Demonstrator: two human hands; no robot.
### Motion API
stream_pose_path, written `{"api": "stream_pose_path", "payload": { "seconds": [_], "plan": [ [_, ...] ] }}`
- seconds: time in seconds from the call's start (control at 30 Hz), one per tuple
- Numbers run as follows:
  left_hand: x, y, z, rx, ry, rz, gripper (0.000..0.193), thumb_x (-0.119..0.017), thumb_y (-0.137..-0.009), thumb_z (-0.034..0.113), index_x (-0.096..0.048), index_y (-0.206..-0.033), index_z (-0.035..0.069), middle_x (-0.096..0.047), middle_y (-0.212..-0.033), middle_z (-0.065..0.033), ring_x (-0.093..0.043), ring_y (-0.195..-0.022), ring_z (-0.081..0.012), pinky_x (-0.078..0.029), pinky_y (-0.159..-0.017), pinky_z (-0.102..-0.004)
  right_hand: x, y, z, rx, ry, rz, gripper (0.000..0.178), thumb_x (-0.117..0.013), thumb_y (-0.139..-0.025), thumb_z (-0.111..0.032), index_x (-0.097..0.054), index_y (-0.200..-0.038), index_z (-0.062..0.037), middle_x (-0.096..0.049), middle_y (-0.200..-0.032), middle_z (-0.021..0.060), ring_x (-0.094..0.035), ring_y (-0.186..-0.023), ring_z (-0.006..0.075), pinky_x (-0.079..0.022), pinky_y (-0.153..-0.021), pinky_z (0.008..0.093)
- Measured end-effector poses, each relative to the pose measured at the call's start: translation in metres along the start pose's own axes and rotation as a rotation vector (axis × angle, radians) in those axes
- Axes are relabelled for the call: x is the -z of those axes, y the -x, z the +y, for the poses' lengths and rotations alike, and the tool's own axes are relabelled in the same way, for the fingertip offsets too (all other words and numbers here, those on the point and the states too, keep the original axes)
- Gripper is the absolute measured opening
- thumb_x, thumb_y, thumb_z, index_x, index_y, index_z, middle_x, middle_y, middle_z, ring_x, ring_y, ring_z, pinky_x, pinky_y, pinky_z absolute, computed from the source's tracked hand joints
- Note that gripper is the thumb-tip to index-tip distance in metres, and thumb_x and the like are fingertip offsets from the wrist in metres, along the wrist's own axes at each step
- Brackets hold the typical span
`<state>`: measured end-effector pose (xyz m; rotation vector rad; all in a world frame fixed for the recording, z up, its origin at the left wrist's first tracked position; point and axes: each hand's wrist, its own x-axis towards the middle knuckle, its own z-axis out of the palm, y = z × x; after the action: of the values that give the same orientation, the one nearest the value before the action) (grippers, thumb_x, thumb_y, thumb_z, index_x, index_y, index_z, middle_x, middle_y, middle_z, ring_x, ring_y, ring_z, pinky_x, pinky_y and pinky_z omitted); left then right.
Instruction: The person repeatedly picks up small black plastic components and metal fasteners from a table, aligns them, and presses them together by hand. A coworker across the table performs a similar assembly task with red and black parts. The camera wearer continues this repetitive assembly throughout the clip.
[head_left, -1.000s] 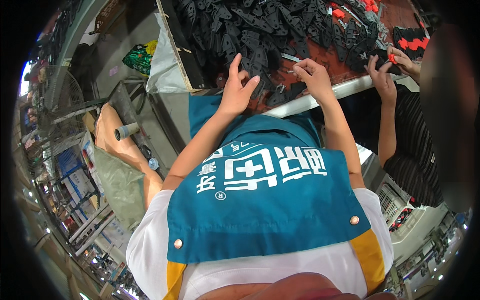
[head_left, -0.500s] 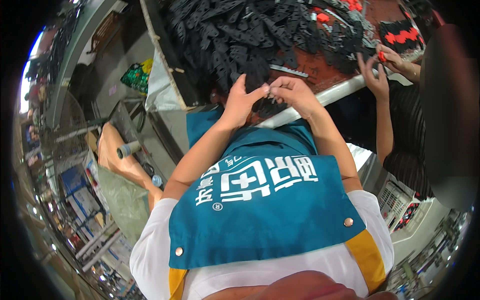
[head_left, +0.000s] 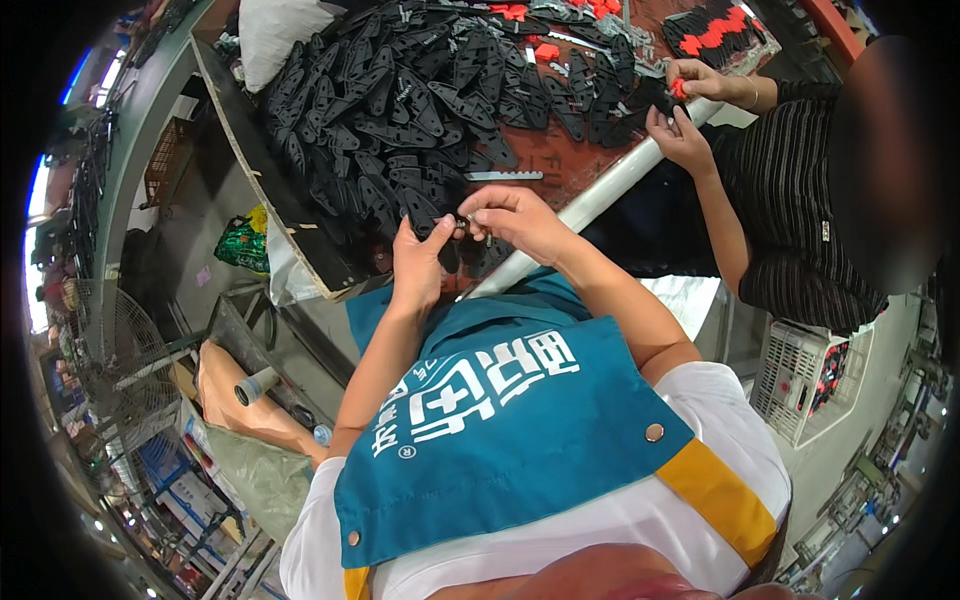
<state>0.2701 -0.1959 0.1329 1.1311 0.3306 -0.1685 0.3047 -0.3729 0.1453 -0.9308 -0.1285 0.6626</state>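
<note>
In the head view the person's left hand (head_left: pixel 418 262) is raised to the near edge of the workbench (head_left: pixel 560 165), fingers curled shut around a black plastic handle piece (head_left: pixel 428 214) that stands up out of the grip. The right hand (head_left: pixel 515 218) sits just beside it, fingers pinched on a small metal part (head_left: pixel 466 224) that touches the handle piece between the two hands. Both hands hover above the bench's front edge, just over a white tube (head_left: pixel 590 205) that runs along it.

Behind the hands lies a big heap of black handle pieces (head_left: pixel 400 90), covering most of the reddish-brown top. A flat metal blade (head_left: pixel 503 176) lies alone on a bare patch of the bench, near the right hand and just past it. Small red parts (head_left: pixel 720 35) lie in rows at the far right corner.

A co-worker in a striped dark top stands at the right side; that person's hands (head_left: pixel 690 110) are close together at the bench edge, one pinching a red bit.

The wearer's teal apron (head_left: pixel 510 430) fills the lower middle. A fan in a wire cage (head_left: pixel 105 350) stands at the left, down on the floor
</note>
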Motion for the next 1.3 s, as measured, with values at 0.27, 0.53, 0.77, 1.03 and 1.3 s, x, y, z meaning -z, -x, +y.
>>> {"api": "stream_pose_path", "payload": {
  "seconds": [0.27,0.53,0.77,1.03,1.3],
  "plan": [
    [-0.003,0.01,0.005,-0.174,-0.025,0.06,0.02,-0.065,-0.087,0.005,-0.051,-0.101,0.004,-0.059,-0.088,-0.0025,-0.057,-0.079,-0.0115,-0.048,-0.074,-0.0273,-0.012,-0.012,0.027,-0.209,0.122,0.141,0.018,-0.061,-0.092,-0.023,-0.053,-0.091,-0.007,-0.055,-0.079,-0.0001,-0.05,-0.068,0.0079,-0.042,-0.062,0.0214],
    [-0.005,0.017,0.009,0.024,0.067,-0.004,0.018,-0.057,-0.094,0.016,-0.049,-0.104,0.004,-0.058,-0.091,-0.0047,-0.057,-0.081,-0.0134,-0.048,-0.077,-0.0285,-0.02,-0.011,0.021,-0.1,0.142,0.223,0.014,-0.063,-0.088,-0.017,-0.055,-0.086,-0.0053,-0.058,-0.074,0.0011,-0.051,-0.062,0.0067,-0.038,-0.052,0.0197],
    [0.022,0.016,0.008,0.178,0.333,-0.191,0.024,-0.047,-0.095,0.011,-0.051,-0.115,-0.003,-0.059,-0.108,-0.013,-0.058,-0.102,-0.0217,-0.046,-0.093,-0.0364,-0.014,-0.003,0.01,-0.142,0.295,0.34,0.009,-0.065,-0.085,-0.013,-0.061,-0.088,-0.0046,-0.067,-0.084,0.0052,-0.059,-0.074,0.0074,-0.042,-0.058,0.0215],
    [0.013,0.031,0.033,0.064,0.008,-0.034,0.013,-0.061,-0.091,0.017,-0.056,-0.095,0.006,-0.045,-0.063,0.0061,-0.04,-0.047,-0.0023,-0.028,-0.039,-0.0201,-0.026,0.004,0.011,0.134,0.411,0.329,0.011,-0.07,-0.08,-0.006,-0.069,-0.088,0.0016,-0.065,-0.076,0.0006,-0.058,-0.071,0.0061,-0.045,-0.065,0.0197],
    [0.019,0.031,0.025,0.029,0.078,-0.002,0.034,-0.066,-0.087,0.009,-0.054,-0.117,-0.004,-0.057,-0.093,-0.0023,-0.055,-0.081,-0.0064,-0.048,-0.068,-0.0188,-0.04,0.0,0.006,0.138,0.458,0.388,0.013,-0.07,-0.081,-0.006,-0.068,-0.09,0.0026,-0.059,-0.066,-0.0027,-0.053,-0.062,0.0034,-0.043,-0.059,0.0171]
  ]
}}
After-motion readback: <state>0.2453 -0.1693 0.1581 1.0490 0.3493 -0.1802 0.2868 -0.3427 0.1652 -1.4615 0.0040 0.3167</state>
